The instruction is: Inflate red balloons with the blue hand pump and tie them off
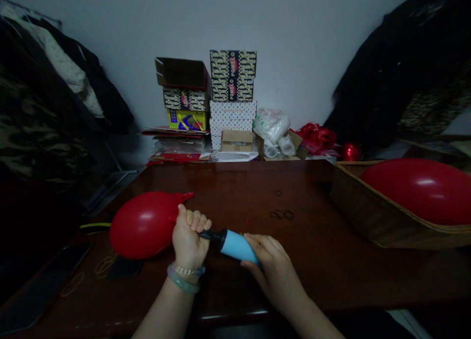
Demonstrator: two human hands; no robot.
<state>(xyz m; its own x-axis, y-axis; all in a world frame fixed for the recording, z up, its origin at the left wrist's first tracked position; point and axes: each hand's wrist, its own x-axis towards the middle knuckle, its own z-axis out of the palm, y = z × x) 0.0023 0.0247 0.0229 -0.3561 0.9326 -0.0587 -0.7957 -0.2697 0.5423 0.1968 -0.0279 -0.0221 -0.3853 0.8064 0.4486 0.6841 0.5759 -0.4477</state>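
Note:
My left hand (pixel 190 233) is closed in a fist around the black nozzle end of a balloon pump. A red balloon (pixel 143 224), inflated, lies just left of this fist, and a bit of red rubber runs from it to the fingers. Another twisted red tail (pixel 184 197) sticks out at the balloon's upper right. Whether the neck sits on the nozzle is hidden by the fingers. My right hand (pixel 271 265) is wrapped around the light blue barrel of the balloon pump (pixel 238 246), which slants down to the right; its rear end is out of sight under the palm.
Several black rubber bands (pixel 286 215) lie on the dark wooden table (pixel 235 182). A wicker basket (pixel 353 206) at right holds a large red balloon (pixel 423 187). Yellowish bands (pixel 104 267) and a dark phone-like slab (pixel 44 285) are at left. Boxes (pixel 233 76) are stacked behind.

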